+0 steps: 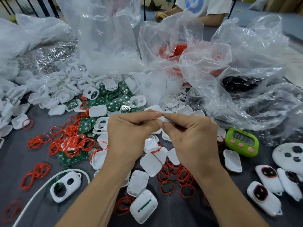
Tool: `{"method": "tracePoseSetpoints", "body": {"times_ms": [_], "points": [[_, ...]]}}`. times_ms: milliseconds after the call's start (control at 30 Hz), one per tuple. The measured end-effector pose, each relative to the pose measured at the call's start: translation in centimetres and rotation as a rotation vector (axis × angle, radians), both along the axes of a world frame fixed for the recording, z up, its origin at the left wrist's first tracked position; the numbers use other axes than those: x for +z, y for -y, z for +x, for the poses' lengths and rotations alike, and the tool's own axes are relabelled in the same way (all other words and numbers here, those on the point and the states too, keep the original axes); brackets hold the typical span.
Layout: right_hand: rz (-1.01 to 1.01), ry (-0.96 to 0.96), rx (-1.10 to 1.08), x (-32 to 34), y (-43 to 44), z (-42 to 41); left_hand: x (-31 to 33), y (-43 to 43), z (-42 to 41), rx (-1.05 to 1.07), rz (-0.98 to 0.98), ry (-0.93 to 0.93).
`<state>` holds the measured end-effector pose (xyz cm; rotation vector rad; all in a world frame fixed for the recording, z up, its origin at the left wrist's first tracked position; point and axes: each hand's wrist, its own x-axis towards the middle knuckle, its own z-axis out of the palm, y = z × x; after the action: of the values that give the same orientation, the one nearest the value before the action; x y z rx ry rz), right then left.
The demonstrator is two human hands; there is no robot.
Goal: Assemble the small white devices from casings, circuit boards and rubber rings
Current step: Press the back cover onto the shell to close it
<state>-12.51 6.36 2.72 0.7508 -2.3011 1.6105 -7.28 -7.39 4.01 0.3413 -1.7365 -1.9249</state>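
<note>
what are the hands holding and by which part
Both pinch one small white plastic part: left hand on its left end, right hand on its right end. Fingers hide most of it.

The left hand (pixel 129 128) and right hand (pixel 188 130) are hiding most of the small white piece (pixel 164 119) pinched between them, leaving its kind untellable. The top edge is cutting off the person (pixel 205 9) across the table (pixel 16 161), and the green timer (pixel 241 142) is showing digits too blurred to read.

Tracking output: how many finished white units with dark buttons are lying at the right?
3 finished units: one nearest the camera, one just beyond it, one right of that. Others may be cut off.
</note>
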Motion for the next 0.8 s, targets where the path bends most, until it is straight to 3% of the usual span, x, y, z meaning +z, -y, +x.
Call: {"method": "tracePoseSetpoints", "body": {"times_ms": [233,567,800], "points": [[-0.279,0.486,0.275,0.08,0.30,-0.87,0.53,0.25,0.04,-0.023,0.053,0.013],[-0.461,0.499,0.346,0.71,0.34,-0.76,0.66,0.40,0.11,-0.032,0.039,-0.039],[-0.483,0.479,0.253,0.50,0.32,-0.90,0.10,-0.36,-0.03,0.019,0.042,-0.071]]}}
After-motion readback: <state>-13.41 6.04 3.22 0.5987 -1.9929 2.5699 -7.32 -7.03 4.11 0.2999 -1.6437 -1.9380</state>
